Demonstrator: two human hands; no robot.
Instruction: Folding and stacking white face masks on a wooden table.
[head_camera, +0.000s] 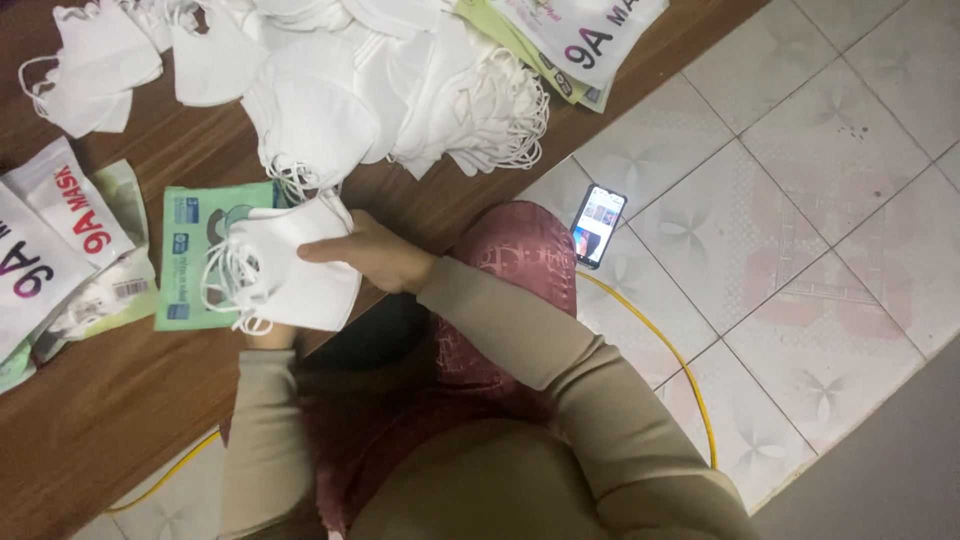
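White folded masks, a small stack with their ear loops hanging off the left side, sit in my hands just above the near edge of the wooden surface. My right hand lies closed over the top of the stack, fingers pressing it from the right. My left hand is under the stack and mostly hidden, so I cannot tell how its fingers are set, only that it supports the stack from below. Beneath the stack lies a green flat pouch, flat on the surface; I cannot tell whether anything is in it. To the left rest several filled pouches, white and green, overlapping each other. Further up is a large loose pile of masks, and beyond it more printed pouches at the surface's far edge. The surface edge runs diagonally beside my knees; past it is tiled floor, with a phone lying lit just off the edge and a yellow cable curving across the tiles
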